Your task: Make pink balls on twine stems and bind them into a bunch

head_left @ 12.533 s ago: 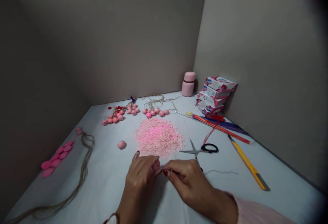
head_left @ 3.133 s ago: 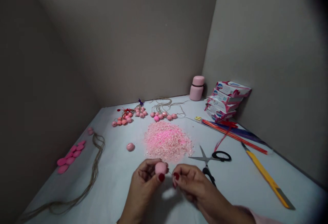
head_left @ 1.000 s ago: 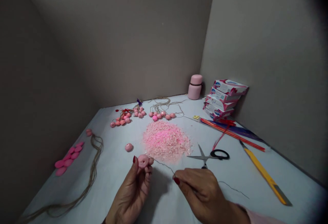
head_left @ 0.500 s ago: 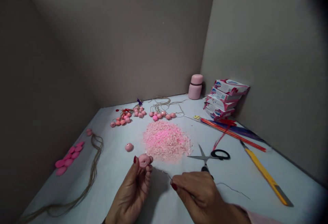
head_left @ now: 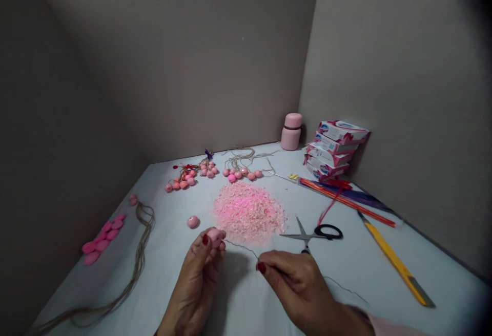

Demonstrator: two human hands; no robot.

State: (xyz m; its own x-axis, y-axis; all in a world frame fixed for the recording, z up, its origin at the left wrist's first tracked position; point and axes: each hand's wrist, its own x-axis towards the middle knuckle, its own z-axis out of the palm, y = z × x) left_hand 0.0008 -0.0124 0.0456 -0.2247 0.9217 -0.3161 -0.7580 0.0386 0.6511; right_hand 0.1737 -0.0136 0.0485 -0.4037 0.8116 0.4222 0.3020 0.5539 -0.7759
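Right now, holding a pink bead [head_left: 214, 238] in the left hand [head_left: 198, 274], just in front of the pile [head_left: 249, 213] and toward its left end. Gripping snugly, with the thumb laid against the bead and the other fingers curled around, partly covering it.

And across to the right hand [head_left: 295, 279], in front of the pile toward its right end: pinching the wire [head_left: 246, 248] tightly between thumb and fingertip. Running wavily over the gap between both hands, straight in front of the pile. Impossible to tell whether threaded right through the bead.

Spotted too, front right of the pile, a thin strand [head_left: 346, 290] lying past the right hand; hard to say whether joined to the wire.

Now looking around. Just left of the pile, a loose bead [head_left: 192, 221]. Farther left, twine [head_left: 142, 246], then pink discs [head_left: 102, 236]. Behind the pile, a bead row [head_left: 244, 173] with cords; behind and left, bead bunches [head_left: 182, 181]. Right of the pile, scissors [head_left: 305, 236], lying with blades spread; farther right, a yellow cutter [head_left: 395, 260]. Back right of the pile, red sticks [head_left: 348, 202], stacked boxes [head_left: 334, 146] and a flask [head_left: 291, 132], standing upright.
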